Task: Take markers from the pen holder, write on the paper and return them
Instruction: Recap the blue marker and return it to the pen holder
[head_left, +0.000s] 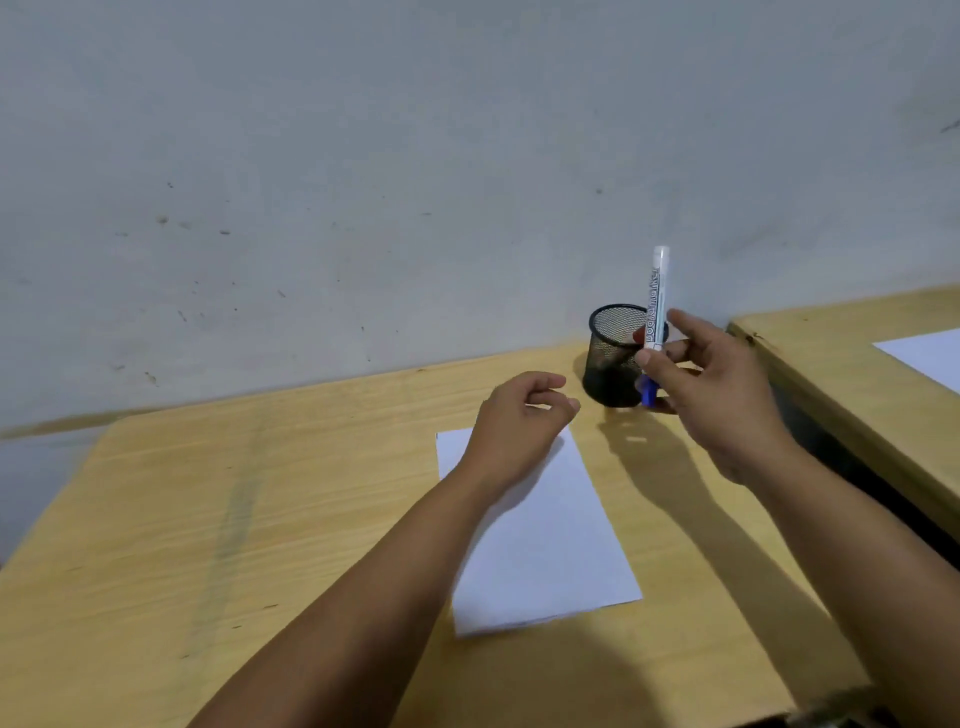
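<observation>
A black mesh pen holder (610, 358) stands near the wall on the wooden desk (260, 509). My right hand (717, 395) holds a white marker (655, 301) with a blue cap end upright, just in front of and to the right of the holder. The blue end points down, below my fingers. A white sheet of paper (540, 545) lies on the desk, nearer to me. My left hand (519, 421) hovers over the paper's far edge, fingers loosely curled, holding nothing.
A second wooden desk (852, 374) stands at the right, separated by a dark gap, with another white sheet (930, 358) on it. A grey wall runs right behind both desks. The near desk's left half is bare wood.
</observation>
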